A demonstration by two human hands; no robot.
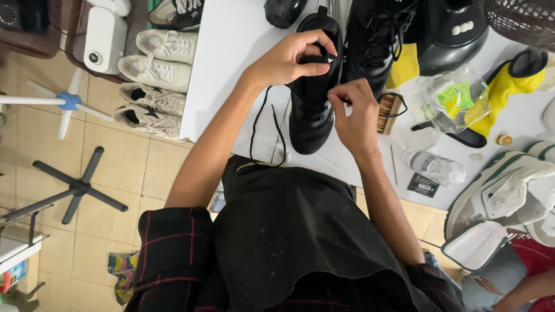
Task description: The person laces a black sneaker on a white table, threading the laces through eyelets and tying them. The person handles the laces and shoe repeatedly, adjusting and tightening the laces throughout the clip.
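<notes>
We have the black shoe [315, 92] lying on the white worktop [231, 52] right under both hands, its long axis running away from us: the toe points back toward our body and the heel and collar lie at the far end. Our left hand [289, 58] is clamped on the tongue and collar at the far end, fingers curled over the top and thumb pressed beneath, steadying the shoe. Our right hand [355, 112], just beside it on the near right, has thumb and forefinger pinched together on the black lace [267, 124] at an eyelet — the loose rest of the lace trails from under the left hand down over the worktop edge toward our lap. We judge the shoe light and soft in the upper, stiffer at the sole, so the collar or heel is the sound place to hold it; the lace is thin, limp and likely to slip, best gripped close to its tip. Beyond the right hand stands a second black shoe [376, 40], and to its right lie a small wooden brush [390, 107] and a clear plastic bottle [435, 167].
</notes>
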